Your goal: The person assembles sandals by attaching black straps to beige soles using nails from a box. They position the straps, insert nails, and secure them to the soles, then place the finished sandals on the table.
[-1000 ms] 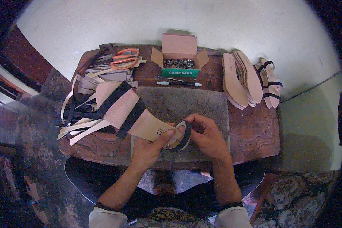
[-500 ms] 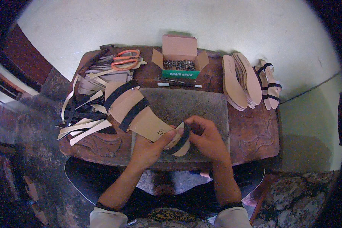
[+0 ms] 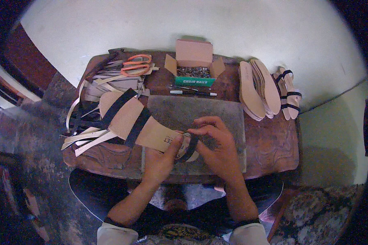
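A tan sandal (image 3: 153, 132) with black straps lies slantwise above the dark mat. My left hand (image 3: 161, 161) is closed round its narrow heel end, thumb on top beside dark print. Two black straps (image 3: 138, 124) cross the wide toe part at the left. A third, the black heel strap (image 3: 189, 148), arches over the heel end. My right hand (image 3: 217, 143) has this strap between thumb and forefinger, at its upper end. The other right fingers curl loosely, and the palm side is partly hidden.
Strap offcuts (image 3: 90, 136) and orange-handled scissors (image 3: 135, 65) lie at the left. An open green box of nails (image 3: 193, 72) and a white-capped marker (image 3: 193, 93) are at the back. Stacked soles (image 3: 251, 92) and strapped sandals (image 3: 291, 94) stand right. The mat (image 3: 229, 118) covers the wooden table's middle.
The sandal has shifted left and turned a little, its toe part moving leftward. My right fingers have moved to the upper end of the heel strap, the forefinger stretching out further.
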Available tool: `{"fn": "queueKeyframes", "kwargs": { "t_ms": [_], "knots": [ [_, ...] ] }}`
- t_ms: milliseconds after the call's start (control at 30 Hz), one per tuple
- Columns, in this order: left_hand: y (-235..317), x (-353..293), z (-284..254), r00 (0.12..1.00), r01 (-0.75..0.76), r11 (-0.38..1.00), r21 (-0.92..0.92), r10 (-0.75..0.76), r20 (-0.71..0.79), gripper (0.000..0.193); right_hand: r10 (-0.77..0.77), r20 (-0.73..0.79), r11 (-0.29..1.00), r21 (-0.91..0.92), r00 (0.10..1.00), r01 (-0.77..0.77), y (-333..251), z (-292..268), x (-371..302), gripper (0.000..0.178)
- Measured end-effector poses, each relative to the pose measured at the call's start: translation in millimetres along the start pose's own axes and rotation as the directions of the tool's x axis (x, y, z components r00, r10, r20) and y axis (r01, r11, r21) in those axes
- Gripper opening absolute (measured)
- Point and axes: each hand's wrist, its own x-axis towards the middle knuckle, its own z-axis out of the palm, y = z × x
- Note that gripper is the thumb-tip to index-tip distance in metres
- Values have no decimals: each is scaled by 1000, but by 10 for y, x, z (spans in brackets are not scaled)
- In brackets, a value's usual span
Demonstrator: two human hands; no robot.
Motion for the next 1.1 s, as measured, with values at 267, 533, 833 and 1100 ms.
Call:
{"fn": "queueKeyframes", "kwargs": {
  "t_ms": [267, 533, 833, 1100],
  "knots": [
    [117, -82, 5, 1000, -14, 994, 105, 15, -10, 22, 302, 154, 890, 307, 941, -336, 122, 76, -42, 23],
    [161, 8, -85, 993, 53, 997, 63, -59, 101, 22, 322, 273, 756, 503, 907, -419, 277, 20, 39, 18],
    [192, 178, -134, 1000, 9, 1000, 9, -9, 4, 25, 352, 228, 828, 377, 908, -416, 229, -3, 250, 18],
    [182, 320, -251, 993, 13, 999, -43, -18, -114, 21, 280, 54, 943, -202, 958, -264, 385, -282, 980, 12]
  ]
}}
